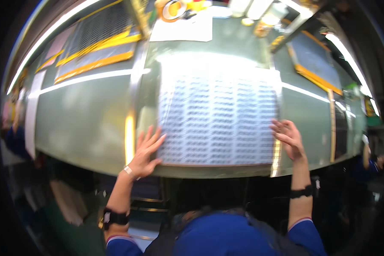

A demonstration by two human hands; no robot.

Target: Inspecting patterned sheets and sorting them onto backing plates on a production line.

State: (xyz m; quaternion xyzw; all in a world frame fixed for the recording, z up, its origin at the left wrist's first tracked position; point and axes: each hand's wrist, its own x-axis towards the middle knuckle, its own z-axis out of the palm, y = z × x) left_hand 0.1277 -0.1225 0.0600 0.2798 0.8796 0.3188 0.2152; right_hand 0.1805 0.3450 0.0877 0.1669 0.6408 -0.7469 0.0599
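A large pale sheet [219,117], covered in columns of small dark repeated marks, lies flat on the greenish table in front of me. Its far part is washed out by glare, and a thin brownish line runs along its near edge. My left hand [144,154] is at the sheet's near left edge with fingers spread and fingertips at the border; it holds nothing. Against the right edge is my right hand [289,138], its fingers loosely bent and apart, with nothing visible in its grasp. Whether the fingertips press on the sheet I cannot tell.
Bright strips run along the table on both sides of the sheet. A white paper [181,29] and a tape roll [174,10] lie at the far side. Orange-edged dark panels [100,36] stand far left, another panel [313,59] far right. Other people are partly visible at both sides.
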